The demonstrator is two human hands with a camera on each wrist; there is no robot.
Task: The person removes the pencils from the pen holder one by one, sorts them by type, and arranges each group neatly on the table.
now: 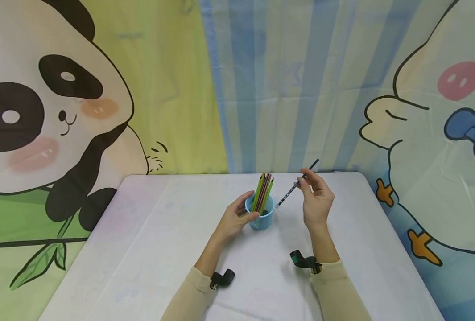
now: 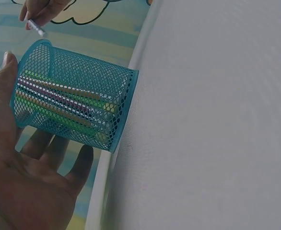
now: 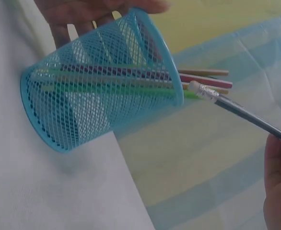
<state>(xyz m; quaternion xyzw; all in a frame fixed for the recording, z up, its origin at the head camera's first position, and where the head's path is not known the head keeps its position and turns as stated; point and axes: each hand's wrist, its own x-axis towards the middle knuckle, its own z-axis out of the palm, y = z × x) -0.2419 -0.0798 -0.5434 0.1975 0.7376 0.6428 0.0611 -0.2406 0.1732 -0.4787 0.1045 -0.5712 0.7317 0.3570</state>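
While the right hand (image 1: 317, 201) pinches a pencil (image 1: 289, 192), its markings (image 1: 285, 197) blur.

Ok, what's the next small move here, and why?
Probably ease the right grip slightly left, bringing the dark pencil over the blue cup: its eraser end points down beside the rim, seemingly not inside yet, while the left grip holds the cup with other pencils in it.

Setting: indoor, booth-like recording corner; home or studio, cannot tell. Table (image 1: 113, 258), one, white, far corners rounded. Cloth (image 1: 277, 89), printed, blue-striped, hung behind far edge. Panda (image 1: 113, 151), cartoon, large, beyond left edge. Bird (image 1: 442, 187), cartoon, beyond right edge. Wrist cameras (image 1: 226, 277), black, two.
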